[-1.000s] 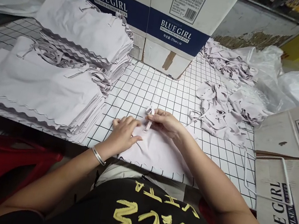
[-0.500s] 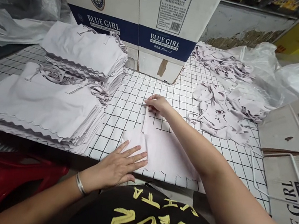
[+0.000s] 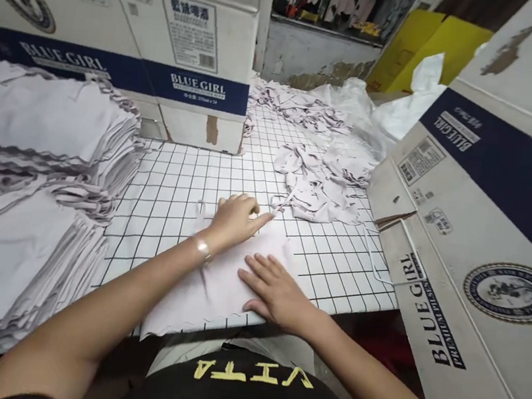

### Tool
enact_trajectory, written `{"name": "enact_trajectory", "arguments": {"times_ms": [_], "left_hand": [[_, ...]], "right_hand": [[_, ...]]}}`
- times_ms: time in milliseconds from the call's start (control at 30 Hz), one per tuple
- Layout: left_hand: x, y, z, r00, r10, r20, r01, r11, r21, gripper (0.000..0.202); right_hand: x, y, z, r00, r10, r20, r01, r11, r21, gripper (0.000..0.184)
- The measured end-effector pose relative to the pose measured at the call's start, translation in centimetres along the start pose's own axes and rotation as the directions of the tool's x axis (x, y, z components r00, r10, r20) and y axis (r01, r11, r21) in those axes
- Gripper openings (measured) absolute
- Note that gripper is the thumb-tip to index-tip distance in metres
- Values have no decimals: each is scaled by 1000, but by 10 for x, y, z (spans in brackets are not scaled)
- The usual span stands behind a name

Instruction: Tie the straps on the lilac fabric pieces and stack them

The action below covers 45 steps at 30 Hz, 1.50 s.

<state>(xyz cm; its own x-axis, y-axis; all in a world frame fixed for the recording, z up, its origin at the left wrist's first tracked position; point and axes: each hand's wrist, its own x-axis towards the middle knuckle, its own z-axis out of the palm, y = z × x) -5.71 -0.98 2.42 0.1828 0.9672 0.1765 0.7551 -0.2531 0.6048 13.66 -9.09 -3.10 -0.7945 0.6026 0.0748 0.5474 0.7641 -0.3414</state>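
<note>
Gridded table (image 3: 174, 179), both hands (image 3: 235, 220) pressing cloth (image 3: 229, 274)

Open grid tabletop (image 3: 183, 180) ahead; fabric stacks (image 3: 32, 124) block left, tilted carton (image 3: 484, 212) right (scrap pile (image 3: 319, 181) beyond).

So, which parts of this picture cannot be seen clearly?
- Head view: the left hand covers the far end of the flat pale cloth piece; what its fingers pinch is hidden.
- Whether the tie strip is attached to that cloth is too small to tell.
- The stacks of cloth pieces are cut off by the left edge.
- The small print on the Blue Girl box label is too small to read.
- The right hand lies flat and hides the cloth under it.
</note>
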Motion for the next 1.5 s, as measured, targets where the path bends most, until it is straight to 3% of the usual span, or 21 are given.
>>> {"name": "enact_trajectory", "arguments": {"times_ms": [100, 200, 267, 400, 500, 600, 667, 733, 767, 833, 867, 900, 933, 1000, 1067, 1133, 1200, 1300, 1400, 1500], "left_hand": [[66, 13, 45, 970, -174, 170, 210, 953, -219, 32], [102, 14, 65, 912, -244, 331, 361, 861, -358, 28], [121, 13, 61, 878, -247, 410, 423, 800, -424, 23], [164, 11, 32, 832, -215, 511, 514, 645, -566, 16], [191, 14, 13, 846, -190, 498, 507, 575, -642, 12], [198, 23, 2, 888, -144, 436, 438, 547, -713, 7], [188, 32, 0, 942, -57, 330, 299, 589, -751, 14], [166, 41, -2, 978, 80, 194, 92, 668, -738, 19], [153, 45, -2, 978, 150, 142, -5, 704, -710, 20], [125, 50, -3, 966, 233, 108, -108, 751, -652, 21], [112, 51, -3, 963, 245, 115, -118, 764, -634, 21], [101, 52, -3, 962, 244, 126, -115, 774, -623, 23], [92, 52, -3, 962, 235, 137, -103, 781, -616, 23], [79, 51, -1, 963, 219, 158, -79, 789, -610, 24], [74, 50, 0, 965, 210, 159, -76, 800, -595, 24], [70, 49, -3, 961, 222, 163, -94, 821, -563, 25], [62, 45, -9, 963, 214, 164, -115, 876, -468, 24], [34, 31, -15, 992, 79, 101, -65, 988, -138, 16], [-11, 11, -8, 990, -50, 128, 34, 992, 124, 25], [-49, -2, 7, 970, -110, 219, 69, 980, 185, 28]], "right_hand": [[2, -5, 3, 997, 32, 63, -34, 999, 38, 67], [-1, -6, 1, 996, 56, 66, -62, 994, 94, 66], [-4, -6, -2, 995, 67, 75, -76, 988, 131, 66], [-4, -5, -7, 990, 69, 120, -94, 973, 210, 68], [-5, -6, -8, 988, 78, 135, -112, 957, 266, 69], [-6, -6, -6, 990, 71, 123, -108, 938, 330, 67], [-6, -1, -8, 995, 63, 72, -88, 906, 414, 67], [-4, 10, -19, 983, 174, -64, -107, 813, 573, 60], [-2, 17, -29, 944, 295, -149, -124, 734, 668, 52], [3, 34, -53, 778, 565, -274, -105, 548, 830, 35], [6, 42, -66, 708, 637, -305, -58, 484, 873, 31], [10, 50, -78, 687, 654, -316, -7, 441, 897, 29], [14, 56, -90, 702, 645, -301, 23, 403, 915, 29], [22, 64, -106, 779, 582, -231, 20, 345, 938, 29], [31, 66, -113, 839, 529, -128, -43, 299, 953, 25], [38, 64, -113, 863, 503, -45, -98, 254, 962, 24], [43, 62, -110, 863, 505, 30, -142, 186, 972, 27], [45, 62, -102, 823, 555, 120, -184, 60, 981, 30], [45, 65, -92, 770, 607, 199, -219, -41, 975, 33], [47, 66, -80, 758, 588, 284, -296, -78, 952, 34]]}}
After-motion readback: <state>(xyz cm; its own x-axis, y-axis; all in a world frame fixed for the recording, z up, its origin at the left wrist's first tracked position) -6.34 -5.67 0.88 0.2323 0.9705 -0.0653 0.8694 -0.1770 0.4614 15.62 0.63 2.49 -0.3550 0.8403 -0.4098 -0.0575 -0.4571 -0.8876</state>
